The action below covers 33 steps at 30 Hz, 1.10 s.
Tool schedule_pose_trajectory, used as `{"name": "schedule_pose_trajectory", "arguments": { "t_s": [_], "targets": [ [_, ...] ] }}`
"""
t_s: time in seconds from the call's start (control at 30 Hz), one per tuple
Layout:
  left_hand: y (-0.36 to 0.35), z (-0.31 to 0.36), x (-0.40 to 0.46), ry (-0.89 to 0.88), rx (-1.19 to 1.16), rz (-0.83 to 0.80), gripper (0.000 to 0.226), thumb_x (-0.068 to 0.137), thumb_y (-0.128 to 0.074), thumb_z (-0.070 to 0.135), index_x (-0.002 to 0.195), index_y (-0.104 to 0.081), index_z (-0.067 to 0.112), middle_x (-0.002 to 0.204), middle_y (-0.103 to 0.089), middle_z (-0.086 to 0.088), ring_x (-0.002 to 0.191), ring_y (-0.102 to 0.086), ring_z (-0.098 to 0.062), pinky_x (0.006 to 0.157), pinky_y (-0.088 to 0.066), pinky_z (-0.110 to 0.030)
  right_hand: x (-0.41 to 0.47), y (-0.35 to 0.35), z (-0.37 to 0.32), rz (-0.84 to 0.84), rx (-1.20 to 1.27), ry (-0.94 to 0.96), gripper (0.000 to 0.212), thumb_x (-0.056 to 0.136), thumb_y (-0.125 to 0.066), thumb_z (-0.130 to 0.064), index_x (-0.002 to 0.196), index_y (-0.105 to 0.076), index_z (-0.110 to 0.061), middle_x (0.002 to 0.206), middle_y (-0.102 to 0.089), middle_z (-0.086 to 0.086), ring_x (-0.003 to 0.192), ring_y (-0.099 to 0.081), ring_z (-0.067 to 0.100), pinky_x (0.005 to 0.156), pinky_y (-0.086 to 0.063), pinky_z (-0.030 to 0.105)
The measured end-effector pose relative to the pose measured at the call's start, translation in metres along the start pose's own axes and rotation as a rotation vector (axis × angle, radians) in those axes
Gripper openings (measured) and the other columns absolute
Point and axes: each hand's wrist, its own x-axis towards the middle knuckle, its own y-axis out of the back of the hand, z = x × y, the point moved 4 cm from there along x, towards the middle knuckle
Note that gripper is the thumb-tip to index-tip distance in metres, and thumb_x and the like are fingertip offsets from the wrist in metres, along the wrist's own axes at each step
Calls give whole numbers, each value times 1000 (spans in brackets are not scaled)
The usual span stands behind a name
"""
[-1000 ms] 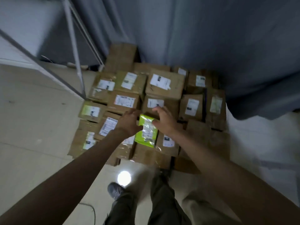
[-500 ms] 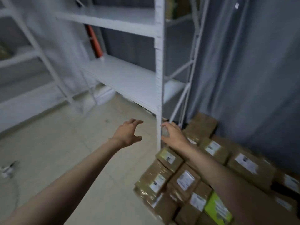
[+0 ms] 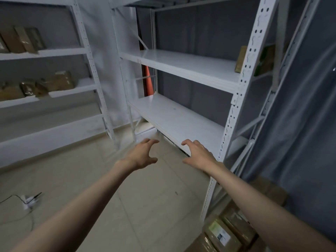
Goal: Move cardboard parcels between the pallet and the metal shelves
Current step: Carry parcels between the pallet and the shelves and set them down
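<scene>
While both hands hover empty, left hand (image 3: 141, 156) and right hand (image 3: 198, 154) fingers spread, brown cardboard parcels (image 3: 221, 233) lie below-right, behind the fingertips, nearer right hand.

No legible text is found. A printed label (image 3: 220, 233) is carried by the near-right cardboard parcel (image 3: 229, 239), but it is blurred.

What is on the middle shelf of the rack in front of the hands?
The middle shelf holds a brown parcel at its right end, partly hidden by the upright post. A greenish item sits beyond it, too covered to identify.
</scene>
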Motion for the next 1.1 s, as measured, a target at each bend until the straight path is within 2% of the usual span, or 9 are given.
{"name": "schedule_pose_trajectory", "arguments": {
  "t_s": [0.1, 0.2, 0.3, 0.43, 0.6, 0.73, 0.9, 1.1],
  "targets": [
    [19, -13, 45, -24, 46, 20, 74, 88, -70, 32, 152, -34, 28, 154, -36, 1, 126, -52, -23, 101, -46, -40, 52, 8, -7, 24, 8, 7, 57, 90, -62, -25, 142, -39, -33, 135, -43, 3, 116, -52, 26, 91, -46, 40],
    [41, -28, 93, -42, 98, 46, 74, 87, -70, 35, 151, -34, 30, 153, -37, 2, 125, -52, -23, 97, -49, -43, 109, 20, -14, 75, 49, 18, 57, 91, -62, -26, 143, -40, -33, 136, -43, 3, 118, -51, 25, 88, -44, 38],
    [62, -41, 141, -78, 141, 37, 74, 87, -70, 36, 151, -33, 32, 153, -37, 3, 128, -50, -22, 98, -48, -38, 158, 33, -21, 124, 99, 25, 56, 91, -63, -29, 142, -41, -33, 138, -44, 3, 123, -51, 26, 91, -46, 39],
    [88, -57, 195, -126, 83, 127, 72, 86, -72, 36, 149, -37, 33, 149, -43, 2, 121, -56, -19, 94, -47, -31, 206, 54, -32, 190, 102, 32, 53, 91, -63, -31, 140, -43, -32, 138, -46, 3, 121, -54, 26, 95, -48, 42],
    [102, -60, 249, -191, 39, 141, 71, 86, -71, 39, 148, -37, 35, 149, -42, 5, 118, -58, -19, 90, -49, -32, 239, 78, -38, 271, 68, 11, 52, 91, -63, -31, 140, -44, -32, 141, -46, 1, 122, -54, 22, 95, -48, 41],
    [109, -44, 298, -285, 6, 152, 70, 86, -70, 40, 148, -37, 36, 150, -41, 5, 120, -56, -19, 92, -49, -36, 257, 102, -26, 364, 37, -54, 52, 91, -62, -33, 140, -45, -33, 136, -48, 0, 118, -55, 24, 86, -46, 37],
    [114, -17, 361, -464, -56, 124, 70, 88, -70, 40, 149, -37, 34, 151, -41, 3, 124, -54, -21, 99, -48, -38, 274, 129, -5, 491, 42, -173, 49, 91, -62, -37, 137, -47, -33, 130, -50, -2, 117, -55, 23, 89, -45, 38],
    [141, 3, 431, -658, -85, 79, 69, 88, -69, 39, 150, -38, 32, 150, -42, 4, 126, -51, -22, 103, -46, -48, 301, 169, 3, 667, 68, -333, 41, 91, -60, -34, 131, -50, -32, 128, -51, -2, 105, -56, 19, 89, -49, 38]
  ]
}}
